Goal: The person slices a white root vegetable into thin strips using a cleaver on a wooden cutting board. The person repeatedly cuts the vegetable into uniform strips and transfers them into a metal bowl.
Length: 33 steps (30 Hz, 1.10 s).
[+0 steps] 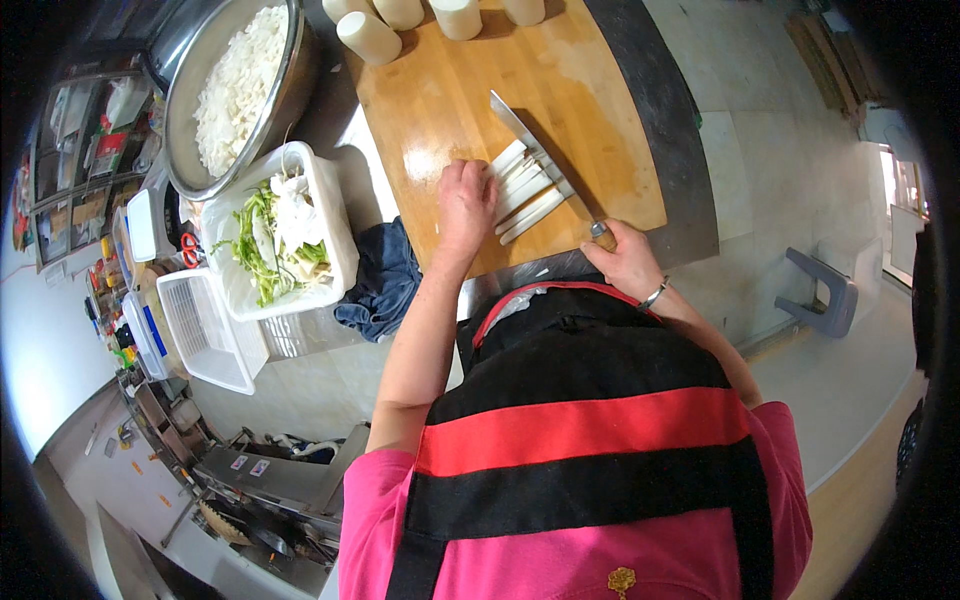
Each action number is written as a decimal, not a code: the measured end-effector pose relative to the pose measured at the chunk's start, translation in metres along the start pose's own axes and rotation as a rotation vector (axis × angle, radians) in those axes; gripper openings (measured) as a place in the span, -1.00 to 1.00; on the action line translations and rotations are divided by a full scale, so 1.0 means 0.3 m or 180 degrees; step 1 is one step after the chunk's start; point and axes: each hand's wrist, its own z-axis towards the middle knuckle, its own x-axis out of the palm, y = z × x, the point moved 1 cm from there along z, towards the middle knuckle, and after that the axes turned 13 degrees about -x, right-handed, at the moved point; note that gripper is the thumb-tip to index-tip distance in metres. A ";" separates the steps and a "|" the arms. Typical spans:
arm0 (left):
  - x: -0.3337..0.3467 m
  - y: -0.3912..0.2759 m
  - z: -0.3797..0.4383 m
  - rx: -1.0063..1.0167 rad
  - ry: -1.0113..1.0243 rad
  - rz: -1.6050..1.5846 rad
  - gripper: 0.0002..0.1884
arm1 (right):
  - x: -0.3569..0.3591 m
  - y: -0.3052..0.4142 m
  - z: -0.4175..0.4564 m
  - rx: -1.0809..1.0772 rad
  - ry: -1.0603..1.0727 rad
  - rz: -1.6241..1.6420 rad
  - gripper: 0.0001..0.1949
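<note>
My right hand [625, 256] grips the wooden handle of a kitchen knife [517, 124], its blade slanting up and left across the cutting board. Beside the blade lie white radish strips [523, 193], cut lengthwise and fanned side by side. The blade meets their right-hand ends. My left hand [466, 199] presses curled fingers on the left ends of the strips; its fingertips are partly hidden. All this rests on a wooden cutting board [600, 150]. At the board's far edge stand several peeled white radish chunks [369, 37], one of them lying tilted.
A metal bowl [300, 82] of cut white pieces stands at the far left. Nearer is a white plastic bin [343, 225] with green trimmings. A dark blue cloth [384, 277] lies left of the board; a white basket [196, 319] and red scissors [190, 250] are further left.
</note>
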 end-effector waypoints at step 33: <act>0.139 -0.097 0.412 -0.2671 0.1619 -0.1668 -0.81 | -0.075 0.148 0.268 -0.0502 -0.0154 -0.0391 -0.56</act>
